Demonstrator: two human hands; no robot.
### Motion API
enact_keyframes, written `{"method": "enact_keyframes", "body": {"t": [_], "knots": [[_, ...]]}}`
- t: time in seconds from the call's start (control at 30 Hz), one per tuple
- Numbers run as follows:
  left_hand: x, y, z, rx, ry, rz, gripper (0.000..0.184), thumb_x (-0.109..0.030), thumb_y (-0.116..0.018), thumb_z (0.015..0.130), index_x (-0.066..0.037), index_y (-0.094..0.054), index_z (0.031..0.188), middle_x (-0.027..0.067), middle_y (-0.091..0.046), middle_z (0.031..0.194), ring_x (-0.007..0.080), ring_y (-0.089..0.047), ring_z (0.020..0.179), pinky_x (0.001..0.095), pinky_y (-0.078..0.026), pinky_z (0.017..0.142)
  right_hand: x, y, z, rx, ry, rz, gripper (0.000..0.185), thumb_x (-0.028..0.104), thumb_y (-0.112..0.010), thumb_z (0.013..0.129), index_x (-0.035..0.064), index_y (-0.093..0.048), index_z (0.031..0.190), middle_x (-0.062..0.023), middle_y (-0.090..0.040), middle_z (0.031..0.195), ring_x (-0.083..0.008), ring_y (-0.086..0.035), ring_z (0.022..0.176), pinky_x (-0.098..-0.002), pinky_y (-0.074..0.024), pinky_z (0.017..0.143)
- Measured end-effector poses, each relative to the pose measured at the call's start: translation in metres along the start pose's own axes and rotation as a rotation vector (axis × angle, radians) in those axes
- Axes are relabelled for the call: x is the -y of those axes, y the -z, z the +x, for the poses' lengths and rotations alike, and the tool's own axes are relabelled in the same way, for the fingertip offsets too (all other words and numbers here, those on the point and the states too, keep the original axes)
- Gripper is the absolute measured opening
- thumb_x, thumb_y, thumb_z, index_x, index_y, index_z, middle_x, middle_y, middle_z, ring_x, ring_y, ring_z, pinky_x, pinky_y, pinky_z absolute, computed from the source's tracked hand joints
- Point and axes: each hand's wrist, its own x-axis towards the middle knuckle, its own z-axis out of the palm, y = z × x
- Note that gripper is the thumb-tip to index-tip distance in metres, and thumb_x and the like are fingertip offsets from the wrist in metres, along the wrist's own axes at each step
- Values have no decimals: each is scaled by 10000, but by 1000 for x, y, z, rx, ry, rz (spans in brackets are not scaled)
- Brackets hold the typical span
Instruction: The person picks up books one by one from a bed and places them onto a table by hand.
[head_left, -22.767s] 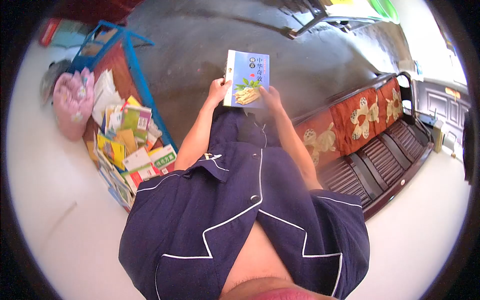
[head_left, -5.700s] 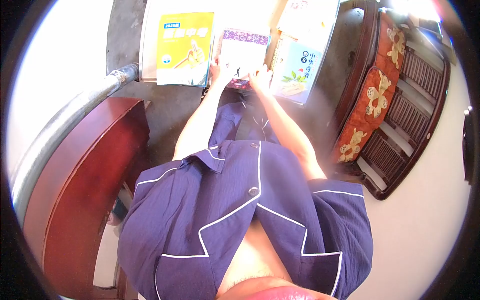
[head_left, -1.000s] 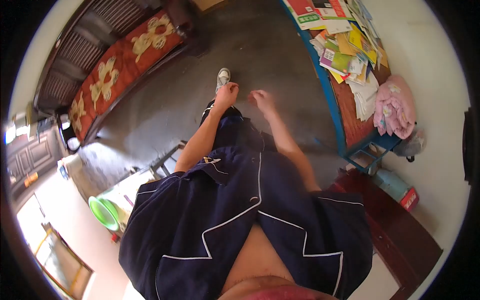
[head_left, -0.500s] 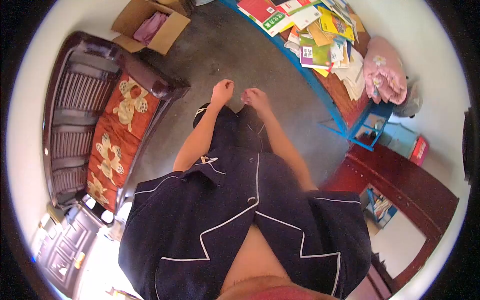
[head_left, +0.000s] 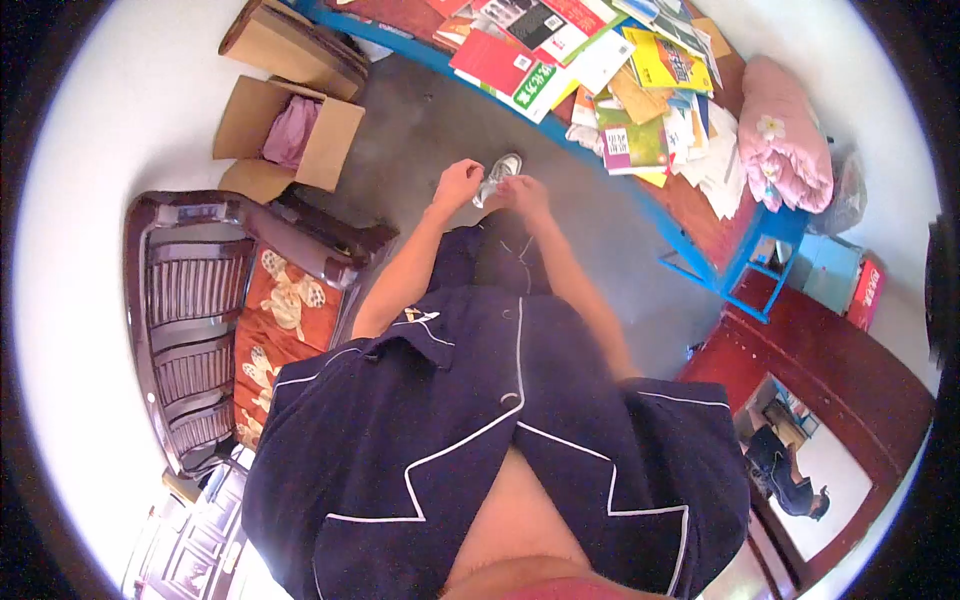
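Both my hands are held out in front of my dark, white-piped shirt, above the grey floor. My left hand has its fingers curled in; whatever might be inside them does not show. A short gap to the right, my right hand is smeared by motion, its fingers bent towards the left hand. Between and just beyond the two hands a light-coloured shoe shows on the floor. Neither hand touches the furniture.
A blue-edged table piled with books and papers runs along the front right. A rolled pink quilt lies at its end. At left are an open cardboard box and a wooden sofa. A mirror stands lower right.
My view has turned and moved forward, so box and sofa sit lower and more of the table shows. A shoe has come into sight, and a person's reflection in the mirror.
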Motion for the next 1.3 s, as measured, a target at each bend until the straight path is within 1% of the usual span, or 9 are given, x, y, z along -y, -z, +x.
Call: {"method": "enact_keyframes", "body": {"t": [0.07,0.13,0.33,0.4,0.97,1.03,1.13,1.2,1.3], "knots": [[-15,7,27,3,20,-4,248,-218,-505,822,-23,-626,915,115,-658,840,261,-624,833,337,-474,749,28,0,30,29,-14,12,224,188,-511,876,-5,-560,979,-109,-636,882,-192,-627,781,-295,-507,683],[-38,19,45,-61,17,-61,234,-192,-503,825,-6,-621,903,114,-663,816,233,-639,782,321,-486,724,56,-2,48,46,119,43,222,171,-503,877,-23,-555,971,-126,-630,878,-200,-627,782,-301,-508,690],[-46,15,107,-8,89,-194,216,-163,-508,825,12,-618,887,117,-661,780,191,-647,713,299,-499,675,109,6,98,3,97,87,218,171,-508,881,-17,-573,968,-122,-647,896,-184,-631,740,-279,-492,638],[-52,16,129,-24,19,-130,224,-170,-506,829,15,-616,893,112,-661,773,181,-643,705,295,-498,676,119,7,116,-42,56,63,218,165,-503,879,-21,-577,965,-126,-647,896,-187,-634,746,-278,-492,638],[-101,36,340,416,-27,-168,236,-161,-522,840,17,-585,981,122,-653,842,177,-636,737,306,-490,660,197,-23,212,-395,-112,294,238,149,-518,854,-43,-541,993,-140,-622,916,-217,-637,809,-290,-507,656],[-97,25,353,481,-23,-177,239,-169,-530,852,4,-581,1009,103,-652,848,155,-632,713,303,-489,634,198,-24,218,-439,-24,359,243,174,-547,838,-40,-587,946,-116,-644,834,-181,-629,697,-268,-487,595],[-100,12,373,524,-64,-106,267,-186,-541,849,8,-573,1029,100,-647,851,152,-628,744,295,-481,635,135,-4,278,-562,52,224,246,163,-545,819,-40,-597,947,-118,-644,818,-191,-631,686,-291,-492,600],[-115,10,376,543,9,-32,356,-223,-539,827,39,-554,1068,170,-638,977,248,-620,905,327,-467,784,164,-6,270,-601,40,277,249,163,-541,814,-41,-602,944,-120,-646,812,-197,-632,695,-298,-492,618],[-113,-9,391,490,-73,-9,393,-222,-538,827,46,-525,1115,188,-623,1022,262,-604,963,324,-459,816,180,2,284,-664,15,244,260,169,-536,802,-34,-608,948,-130,-649,811,-209,-634,709,-313,-491,657]]}}
